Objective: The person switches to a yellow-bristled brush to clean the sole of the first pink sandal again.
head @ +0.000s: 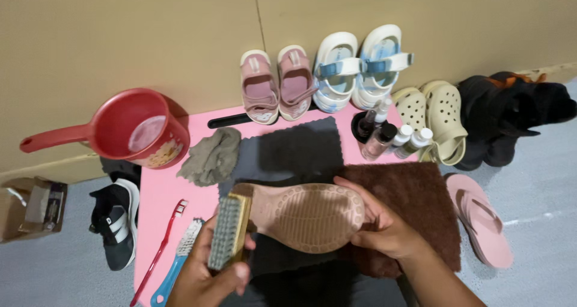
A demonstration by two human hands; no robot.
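Pink foam mat covers the work area; grey floor shows L and R of it, beige wall closes the far side.

Hands:
- Left hand: fingers clamped round a wooden scrub brush, bristles facing up toward the camera, brush end touching the heel end of the sandal.
- Right hand: fingers wrapped on the toe end of a pink sandal, held sole-up above the mat centre, approx. between both hands.

Surface, under/near the hands:
- Dark grey cloth behind the sandal; brown fuzzy towel R of it, under the right hand.
- Crumpled grey rag near the mat's far-L part.
- Red toothbrush and blue-handled brush lie side by side, just L of the left hand.
- Small bottles grouped at the mat's far-R corner.

Room perimeter:
- Red dipper w/ water at far L, against the wall.
- Black-and-white sneaker on the floor, L of mat.
- Along the wall: pink kids' sandals, white-blue sandals, cream clogs, black shoes.
- Second pink sandal on the floor, R of the towel.
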